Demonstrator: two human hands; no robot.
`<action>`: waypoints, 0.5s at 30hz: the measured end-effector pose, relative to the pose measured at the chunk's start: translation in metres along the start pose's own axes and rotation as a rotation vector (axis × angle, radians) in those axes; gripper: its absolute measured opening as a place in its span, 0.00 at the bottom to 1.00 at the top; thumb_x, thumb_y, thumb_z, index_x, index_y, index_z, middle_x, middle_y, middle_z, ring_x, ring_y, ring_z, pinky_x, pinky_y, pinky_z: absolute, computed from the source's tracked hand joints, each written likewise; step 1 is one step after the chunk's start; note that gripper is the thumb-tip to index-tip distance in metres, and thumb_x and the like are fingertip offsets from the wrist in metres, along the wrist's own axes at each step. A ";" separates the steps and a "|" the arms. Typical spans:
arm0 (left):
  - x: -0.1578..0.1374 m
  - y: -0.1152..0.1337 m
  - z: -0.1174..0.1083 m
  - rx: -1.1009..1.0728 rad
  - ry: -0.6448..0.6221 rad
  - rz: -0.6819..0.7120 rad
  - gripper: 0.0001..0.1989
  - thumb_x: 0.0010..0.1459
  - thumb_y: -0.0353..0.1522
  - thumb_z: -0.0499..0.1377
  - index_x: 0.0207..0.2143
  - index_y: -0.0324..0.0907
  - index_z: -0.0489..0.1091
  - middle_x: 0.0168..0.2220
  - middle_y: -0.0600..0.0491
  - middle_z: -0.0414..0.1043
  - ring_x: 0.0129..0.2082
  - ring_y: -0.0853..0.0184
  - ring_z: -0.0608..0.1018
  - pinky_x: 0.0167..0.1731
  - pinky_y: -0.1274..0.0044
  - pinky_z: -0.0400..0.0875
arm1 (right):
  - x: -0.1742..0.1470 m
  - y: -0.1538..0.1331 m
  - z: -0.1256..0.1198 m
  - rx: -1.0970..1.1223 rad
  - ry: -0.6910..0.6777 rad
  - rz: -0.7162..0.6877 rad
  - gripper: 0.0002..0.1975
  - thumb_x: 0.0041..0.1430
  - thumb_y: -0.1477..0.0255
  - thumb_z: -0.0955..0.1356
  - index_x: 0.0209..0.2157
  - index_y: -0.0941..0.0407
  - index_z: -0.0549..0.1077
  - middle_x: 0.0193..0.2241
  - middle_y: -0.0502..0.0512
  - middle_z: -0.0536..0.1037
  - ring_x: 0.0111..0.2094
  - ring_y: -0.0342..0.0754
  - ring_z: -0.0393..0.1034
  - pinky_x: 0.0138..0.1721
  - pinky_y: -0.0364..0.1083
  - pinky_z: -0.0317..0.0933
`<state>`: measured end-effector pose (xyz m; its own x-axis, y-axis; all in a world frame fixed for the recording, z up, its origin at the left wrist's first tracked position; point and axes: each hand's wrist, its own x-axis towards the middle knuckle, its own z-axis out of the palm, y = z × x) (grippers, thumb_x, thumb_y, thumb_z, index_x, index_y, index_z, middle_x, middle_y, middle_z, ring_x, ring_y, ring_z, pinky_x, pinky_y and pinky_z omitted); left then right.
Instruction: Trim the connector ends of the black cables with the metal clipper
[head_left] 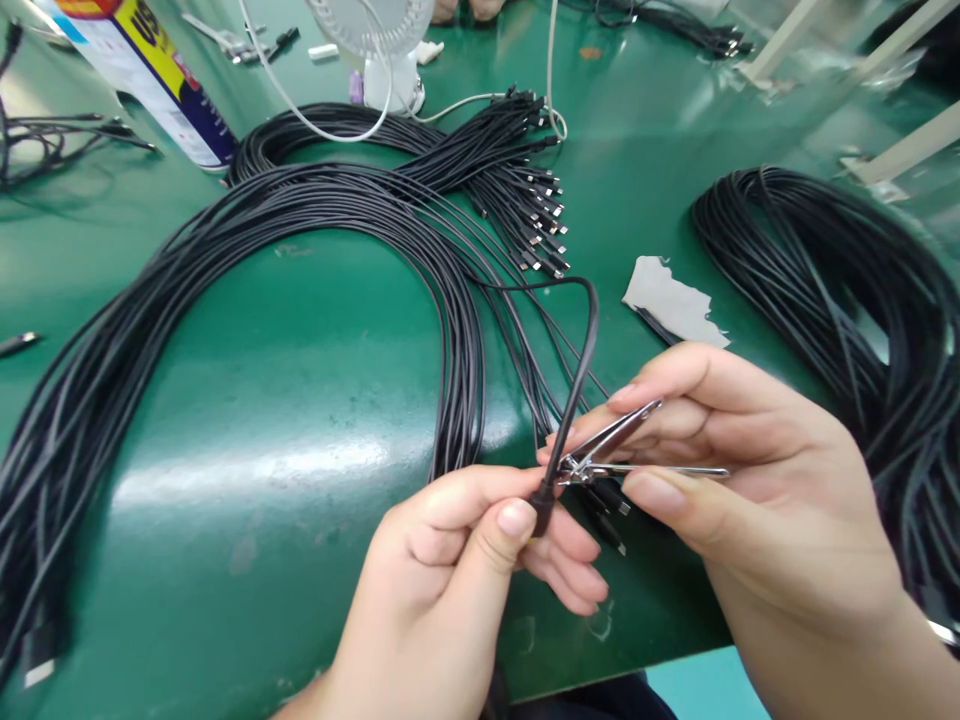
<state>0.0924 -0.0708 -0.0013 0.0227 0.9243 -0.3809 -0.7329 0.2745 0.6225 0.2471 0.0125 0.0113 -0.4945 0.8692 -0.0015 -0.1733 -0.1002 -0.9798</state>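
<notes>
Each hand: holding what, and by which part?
Left hand: black cable, by its thick end. Right hand: nail clippers, by both spread arms.

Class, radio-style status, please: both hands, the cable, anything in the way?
Left hand: pinching black cable at its connector. Right hand: holding nail clipper, jaws beside cable near connector. Other cable ends nearby; no obstruction visible.

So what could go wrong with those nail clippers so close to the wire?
The nail clippers in the right hand are right beside the black cable, so a slip might nick its coating. The left hand pinches the cable's connector close by, so a finger could get nipped. The cable runs back toward a cable bundle; pulling could tangle it.
</notes>
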 end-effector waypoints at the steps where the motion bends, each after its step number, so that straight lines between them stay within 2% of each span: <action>1: 0.000 0.000 0.000 0.001 -0.005 -0.002 0.03 0.58 0.33 0.68 0.36 0.47 0.83 0.27 0.56 0.83 0.26 0.72 0.83 0.31 0.83 0.80 | 0.000 0.000 0.000 0.004 0.000 0.004 0.09 0.58 0.71 0.76 0.40 0.50 0.76 0.36 0.51 0.87 0.35 0.46 0.84 0.38 0.39 0.77; 9: 0.000 0.001 0.000 0.022 -0.011 -0.036 0.04 0.61 0.33 0.66 0.36 0.46 0.82 0.28 0.56 0.83 0.27 0.72 0.84 0.32 0.83 0.79 | 0.001 -0.001 0.002 0.023 -0.021 0.006 0.09 0.58 0.72 0.76 0.40 0.51 0.76 0.36 0.51 0.87 0.36 0.46 0.84 0.38 0.40 0.78; 15: -0.001 0.001 -0.003 0.015 -0.032 -0.005 0.04 0.60 0.33 0.66 0.37 0.47 0.82 0.29 0.57 0.83 0.27 0.72 0.84 0.33 0.82 0.80 | 0.003 -0.004 0.001 -0.024 -0.026 -0.007 0.09 0.58 0.69 0.76 0.39 0.50 0.76 0.33 0.51 0.87 0.34 0.47 0.84 0.36 0.40 0.78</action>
<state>0.0898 -0.0722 -0.0025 0.0480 0.9311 -0.3616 -0.7223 0.2824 0.6312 0.2450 0.0152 0.0153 -0.5152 0.8570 0.0108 -0.1563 -0.0816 -0.9843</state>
